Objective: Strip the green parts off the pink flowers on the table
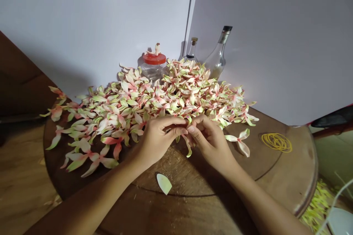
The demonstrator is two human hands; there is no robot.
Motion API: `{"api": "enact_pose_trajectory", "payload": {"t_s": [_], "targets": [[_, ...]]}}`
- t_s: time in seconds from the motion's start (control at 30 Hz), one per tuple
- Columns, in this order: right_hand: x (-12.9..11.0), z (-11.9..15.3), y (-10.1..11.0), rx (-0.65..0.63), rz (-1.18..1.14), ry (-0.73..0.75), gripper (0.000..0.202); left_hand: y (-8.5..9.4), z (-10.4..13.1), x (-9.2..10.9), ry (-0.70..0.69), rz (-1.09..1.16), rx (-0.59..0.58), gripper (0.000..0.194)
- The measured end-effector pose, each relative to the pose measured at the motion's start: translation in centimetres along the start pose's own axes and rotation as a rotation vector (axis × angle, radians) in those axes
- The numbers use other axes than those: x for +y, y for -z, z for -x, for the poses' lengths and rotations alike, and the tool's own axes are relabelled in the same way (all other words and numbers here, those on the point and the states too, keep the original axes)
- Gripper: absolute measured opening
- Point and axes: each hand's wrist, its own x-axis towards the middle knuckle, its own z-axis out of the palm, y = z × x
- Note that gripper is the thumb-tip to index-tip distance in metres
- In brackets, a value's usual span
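Over the middle of a round wooden table (193, 176), my left hand (162, 136) and my right hand (208, 137) meet with pinched fingers. Between them is one pink and pale green flower piece (188, 146), with a petal hanging down below the fingertips. The fingers hide most of its upper part. Behind the hands spreads a large heap of similar flowers (132, 95). A single flower (241, 140) lies to the right of my right hand. Nearer to me, a loose pale green petal (164, 184) rests on the wood.
At the back stand a clear jar with a red lid (154, 58), a small corked bottle (192, 49) and a taller glass bottle (219, 55), against pale walls. Yellow rubber bands (276, 143) lie at the right. Yellow-green pieces (317, 202) are beyond the table's right edge.
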Motion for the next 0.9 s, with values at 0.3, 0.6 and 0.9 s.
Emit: {"api": "enact_pose_trajectory", "payload": {"t_s": [0.3,0.6,0.9], "targets": [[0.2,0.0,0.2,0.036,0.111,0.073,0.015,0.1,0.0,0.1,-0.002,0.03,0.011,0.015],[0.3,0.1,0.3,0.069,0.151,0.078,0.011,0.1,-0.2,0.7,0.071,0.075,-0.018,0.014],[-0.1,0.2,0.5,0.099,0.344,0.175,0.006,0.2,-0.1,0.9,0.053,0.029,-0.065,0.013]]}}
